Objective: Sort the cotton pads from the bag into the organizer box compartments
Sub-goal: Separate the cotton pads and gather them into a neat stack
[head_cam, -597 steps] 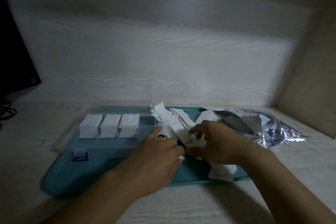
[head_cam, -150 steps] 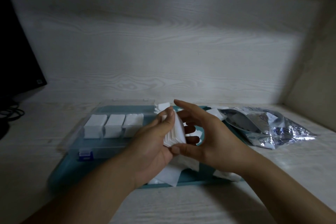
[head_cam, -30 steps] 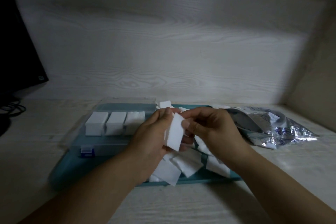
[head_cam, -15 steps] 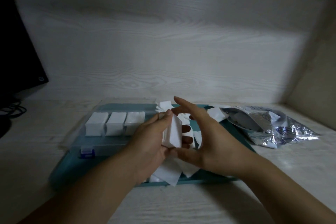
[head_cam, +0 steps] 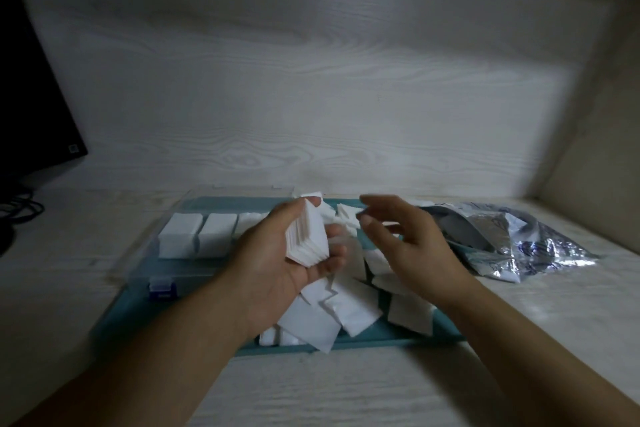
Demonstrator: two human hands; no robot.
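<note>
Three box (head_cam: 152, 263) compartments filled, centre left. Left hand (head_cam: 277, 267) grips stack (head_cam: 308, 236); right hand (head_cam: 408, 243) empty, fingers loose. Pads (head_cam: 349, 308) remain on tray (head_cam: 346, 345).

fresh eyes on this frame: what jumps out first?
The stack of cotton pads gripped upright in the left hand at centre, with the right hand open beside it and holding nothing. Below them, loose pads lie scattered over the teal tray. The organizer box on the left already holds neat white stacks, and the crinkled foil bag lies on the right.
</note>
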